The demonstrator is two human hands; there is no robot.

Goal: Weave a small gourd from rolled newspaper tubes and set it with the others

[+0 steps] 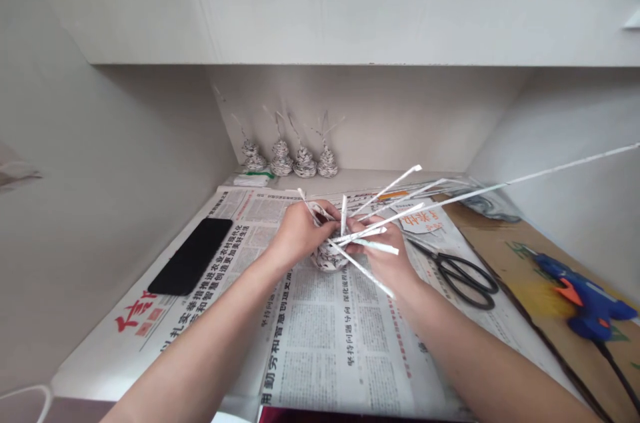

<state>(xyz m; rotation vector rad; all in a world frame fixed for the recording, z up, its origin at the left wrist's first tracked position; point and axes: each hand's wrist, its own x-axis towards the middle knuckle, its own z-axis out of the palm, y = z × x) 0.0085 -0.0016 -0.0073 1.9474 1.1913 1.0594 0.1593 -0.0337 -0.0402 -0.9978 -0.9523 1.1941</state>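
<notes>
Between my hands, low over the newspaper, is a small woven paper basket [327, 258] with rolled paper strips [367, 271] fanning out of its top, mostly to the right. My left hand [306, 226] is closed on the basket's left side, its thumb and fingers at the rim. My right hand [381, 243] pinches at the bases of the strips on the right side; its fingertips are partly hidden behind them. One very long strip [550, 173] runs from the weave far out to the upper right.
Newspaper [320, 343] covers the table. A black phone [193, 256] lies left; black scissors [465, 276] lie right. A blue glue gun [585, 293] rests on cardboard [480, 236]. Several woven paper gourd shapes [305, 163] stand by the back wall. An overhanging white panel [320, 3] spans above.
</notes>
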